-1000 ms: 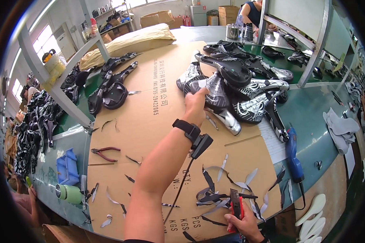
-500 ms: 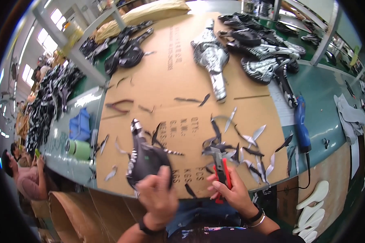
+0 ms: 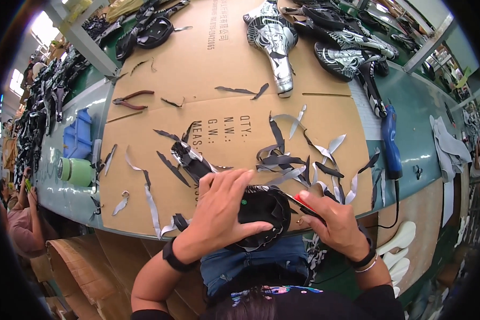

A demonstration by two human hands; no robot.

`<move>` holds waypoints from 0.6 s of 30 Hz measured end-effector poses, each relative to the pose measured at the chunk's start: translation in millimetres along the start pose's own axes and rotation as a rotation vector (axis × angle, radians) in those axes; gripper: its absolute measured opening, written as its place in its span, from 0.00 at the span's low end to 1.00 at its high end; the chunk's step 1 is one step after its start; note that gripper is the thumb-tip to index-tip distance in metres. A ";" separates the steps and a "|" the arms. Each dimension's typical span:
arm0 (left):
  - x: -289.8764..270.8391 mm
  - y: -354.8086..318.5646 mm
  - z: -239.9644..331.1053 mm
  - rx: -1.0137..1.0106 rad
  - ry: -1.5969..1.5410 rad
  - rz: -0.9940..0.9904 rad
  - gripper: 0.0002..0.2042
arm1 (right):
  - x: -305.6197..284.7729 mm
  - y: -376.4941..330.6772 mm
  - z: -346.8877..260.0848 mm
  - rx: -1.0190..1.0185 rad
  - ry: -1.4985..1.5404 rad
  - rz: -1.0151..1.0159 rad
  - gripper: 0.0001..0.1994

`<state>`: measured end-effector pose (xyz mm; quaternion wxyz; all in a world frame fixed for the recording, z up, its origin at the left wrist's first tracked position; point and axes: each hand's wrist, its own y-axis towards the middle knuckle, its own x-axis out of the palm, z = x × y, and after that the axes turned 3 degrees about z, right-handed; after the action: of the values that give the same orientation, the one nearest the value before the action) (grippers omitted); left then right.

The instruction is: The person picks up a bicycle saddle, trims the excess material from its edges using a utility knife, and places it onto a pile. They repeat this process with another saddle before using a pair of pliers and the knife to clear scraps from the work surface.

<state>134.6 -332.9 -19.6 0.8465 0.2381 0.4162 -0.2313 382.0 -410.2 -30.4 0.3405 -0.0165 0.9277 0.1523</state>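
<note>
A black bicycle saddle (image 3: 261, 212) lies underside up at the table's near edge, its patterned nose (image 3: 193, 162) pointing away to the left. My left hand (image 3: 218, 208) grips it across the middle, fingers stretched over the far side and thumb on the dark underside. In my right hand (image 3: 333, 221) is a red and black utility knife (image 3: 303, 200). Its blade end meets the saddle's right rim; the tip is hard to make out. Black and grey trimmed strips (image 3: 282, 160) lie just beyond both hands.
Cardboard (image 3: 160, 114) covers the table. Finished-looking patterned saddles (image 3: 274, 40) lie at the back, with a pile (image 3: 346, 48) at right. Pliers (image 3: 133, 100), a blue bin (image 3: 78, 136) and a green cup (image 3: 74, 170) stand left. A blue corded tool (image 3: 391, 141) lies right.
The saddle has turned and moved right, toward my body. My left hand now grips it, and the knife has come from over the strips to its right rim. The view has shifted.
</note>
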 end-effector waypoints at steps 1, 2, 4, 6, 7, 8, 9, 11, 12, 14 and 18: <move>4.6 4.3 0.8 -0.005 -0.012 -0.002 0.41 | -7.4 0.3 1.9 -0.048 -0.102 -0.085 0.27; 9.4 7.5 2.2 0.002 0.019 -0.057 0.40 | -11.8 1.5 3.5 -0.096 -0.203 -0.171 0.29; 16.7 12.1 0.5 0.008 0.046 -0.115 0.39 | -14.0 5.0 6.9 -0.159 -0.226 -0.127 0.32; 23.7 14.0 -5.8 0.026 -0.021 -0.075 0.35 | -18.4 6.9 7.8 -0.201 -0.329 -0.222 0.31; 24.4 15.1 -7.5 0.024 -0.027 -0.079 0.35 | -17.9 9.3 8.8 -0.195 -0.330 -0.227 0.31; 24.3 15.6 -8.4 0.019 -0.035 -0.070 0.34 | -17.0 11.5 9.7 -0.226 -0.359 -0.236 0.30; 24.5 16.3 -8.4 0.016 -0.042 -0.059 0.33 | -17.1 12.7 10.8 -0.261 -0.389 -0.243 0.29; 25.4 15.3 -9.7 0.013 -0.048 -0.055 0.33 | -12.6 1.4 17.0 -0.232 -0.387 -0.262 0.30; 25.8 15.9 -9.8 0.019 -0.053 -0.049 0.33 | -10.8 -7.7 18.9 -0.204 -0.391 -0.275 0.32; 28.9 14.0 -11.1 0.028 -0.043 -0.019 0.34 | 0.6 -28.3 17.1 -0.135 -0.346 -0.254 0.34; 27.9 14.4 -9.7 0.017 -0.039 -0.014 0.33 | 27.4 -57.0 -6.2 0.057 -0.196 -0.111 0.36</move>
<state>152.6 -321.3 -44.6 0.8507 0.2377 0.3996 -0.2453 364.8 -464.3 -58.8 0.4380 -0.0431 0.8915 0.1076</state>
